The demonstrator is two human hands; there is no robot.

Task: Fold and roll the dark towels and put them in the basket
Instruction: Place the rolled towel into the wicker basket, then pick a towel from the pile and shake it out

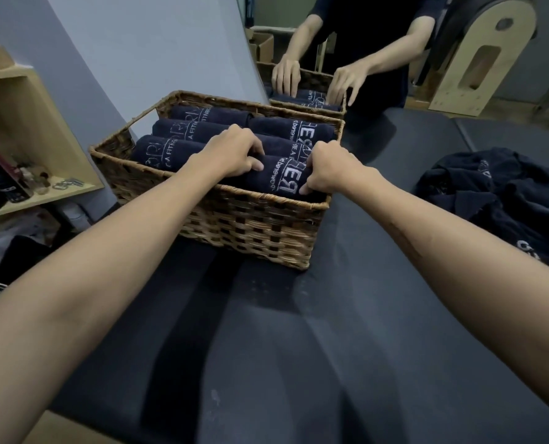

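Observation:
A woven wicker basket [250, 225] stands on the dark padded table [347, 331], filled with several rolled dark towels bearing pale lettering. Both my hands are inside its near right corner. My left hand [234, 155] grips the left end of the nearest rolled towel [282, 179] with curled fingers. My right hand [327, 171] pinches the same roll at its right end, by the basket's rim. A heap of unfolded dark towels [497, 200] lies on the table to the right.
A mirror [379, 49] behind the basket reflects my arms and the basket. A wooden shelf [36, 129] with small items stands at the left. A wooden arched frame [488, 56] is at the back right. Dark clutter lies on the floor at the left.

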